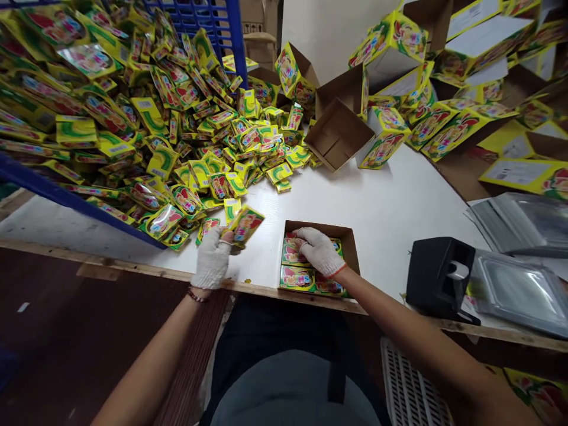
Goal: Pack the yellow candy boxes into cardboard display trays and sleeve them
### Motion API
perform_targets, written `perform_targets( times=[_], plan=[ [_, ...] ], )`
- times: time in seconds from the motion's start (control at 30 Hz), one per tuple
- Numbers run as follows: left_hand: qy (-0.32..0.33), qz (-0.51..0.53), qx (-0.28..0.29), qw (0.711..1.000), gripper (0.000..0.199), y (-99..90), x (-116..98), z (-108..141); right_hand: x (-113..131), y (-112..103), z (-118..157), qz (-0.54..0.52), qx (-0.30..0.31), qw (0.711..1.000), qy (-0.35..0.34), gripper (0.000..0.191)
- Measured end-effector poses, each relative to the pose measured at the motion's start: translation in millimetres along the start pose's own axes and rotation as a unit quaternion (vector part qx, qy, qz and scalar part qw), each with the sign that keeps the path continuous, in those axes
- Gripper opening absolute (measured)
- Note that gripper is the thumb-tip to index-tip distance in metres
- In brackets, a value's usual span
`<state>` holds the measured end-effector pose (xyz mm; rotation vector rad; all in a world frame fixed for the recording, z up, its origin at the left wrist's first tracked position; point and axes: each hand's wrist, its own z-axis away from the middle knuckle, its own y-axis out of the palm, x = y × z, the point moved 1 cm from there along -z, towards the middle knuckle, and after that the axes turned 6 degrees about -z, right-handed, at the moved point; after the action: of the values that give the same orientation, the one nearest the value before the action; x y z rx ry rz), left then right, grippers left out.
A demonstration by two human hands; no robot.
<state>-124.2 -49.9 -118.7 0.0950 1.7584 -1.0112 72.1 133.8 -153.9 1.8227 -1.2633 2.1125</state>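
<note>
Carton [352, 251] stands at the near edge of the tabletop [261, 257], packs [297, 278] inside, label up. Right hand [316, 247]: fingers curled down onto these packs; whether they grip one cannot be told. Left hand [213, 257]: thumb and fingers closed on a tilted box [247, 226]. Seat each unit flat, square to its neighbour. Beyond: loose pile [202, 133], then open cartons [339, 135].

Layout of the table [390, 207]: at the near edge, an open carton [352, 245] with packs [297, 278] inside, the right hand [320, 251] over them; left of the carton, a single pack [246, 226] in the left hand [213, 260], then a heap [177, 154] partly within a crate [238, 44]; behind, further cartons [339, 135], massed toward the right; at right, a tape dispenser [432, 275] beside plastic packaging [519, 290].
</note>
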Motion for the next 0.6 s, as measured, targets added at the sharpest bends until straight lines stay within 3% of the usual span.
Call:
perform_targets(
  times=[0.07,0.17,0.27,0.33,0.4,0.47,0.53,0.6],
  plan=[
    [-0.011,0.112,0.081,0.990,0.044,19.0,-24,8,16,-7,3,-0.118,-0.069,0.991,-0.009,0.040],
    [0.011,0.187,0.102,0.977,0.043,42.4,-53,15,41,-19,5,-0.250,-0.098,0.962,-0.042,0.060],
    [0.014,0.230,0.139,0.963,0.041,63.7,-68,21,51,-27,7,-0.267,-0.056,0.961,-0.035,0.051],
    [0.055,0.171,0.164,0.970,0.035,72.3,-70,23,47,-30,8,-0.218,-0.060,0.974,-0.007,0.037],
    [0.118,0.064,0.130,0.982,0.032,71.5,-62,20,36,-33,6,-0.162,-0.085,0.983,0.011,0.032],
    [0.157,-0.049,0.048,0.985,0.031,60.7,-44,10,23,-35,1,-0.113,-0.095,0.989,0.015,0.036],
    [0.142,-0.164,-0.030,0.976,0.032,43.0,-19,-5,11,-35,-5,-0.049,-0.074,0.996,0.010,0.039],
    [0.082,-0.280,-0.071,0.954,0.037,23.7,9,-20,2,-32,-11,0.033,-0.030,0.999,-0.005,0.034]
  ],
)
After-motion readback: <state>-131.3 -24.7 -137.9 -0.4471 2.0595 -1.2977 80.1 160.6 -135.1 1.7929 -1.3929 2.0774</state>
